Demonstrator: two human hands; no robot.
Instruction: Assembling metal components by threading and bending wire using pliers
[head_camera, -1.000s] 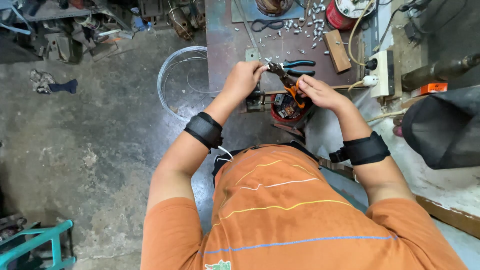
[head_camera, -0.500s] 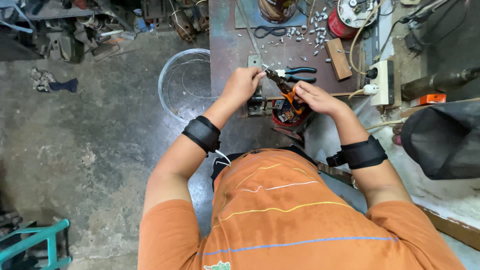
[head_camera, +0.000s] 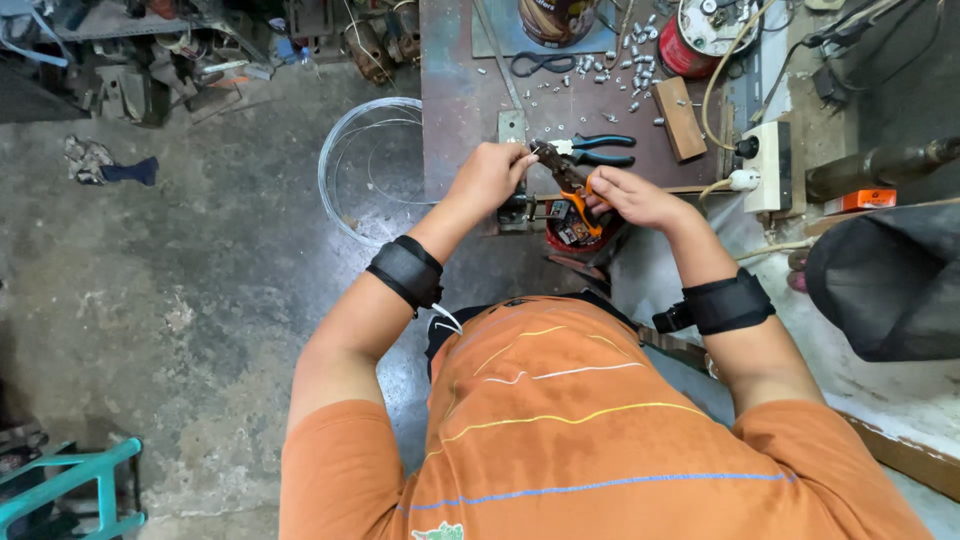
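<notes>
nearby, blue pliers (head_camera: 592, 150), scattered bolts (head_camera: 628, 70); right hand (head_camera: 632, 198) fingers around orange pliers (head_camera: 572, 190), left hand (head_camera: 492, 176) unclear.

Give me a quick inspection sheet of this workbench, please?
Surface: dark metal bench top, worn.
Job's things: orange-handled pliers in right hand; left hand at the plier tip; what it pinches is too small to tell.
Clutter: blue-handled pliers, scattered small metal pieces, wooden block, red tin.
Hands: both closed, black wrist bands.
Cables: cord to white power strip.
Surroundings: wire coil on concrete floor, teal stool.
</notes>
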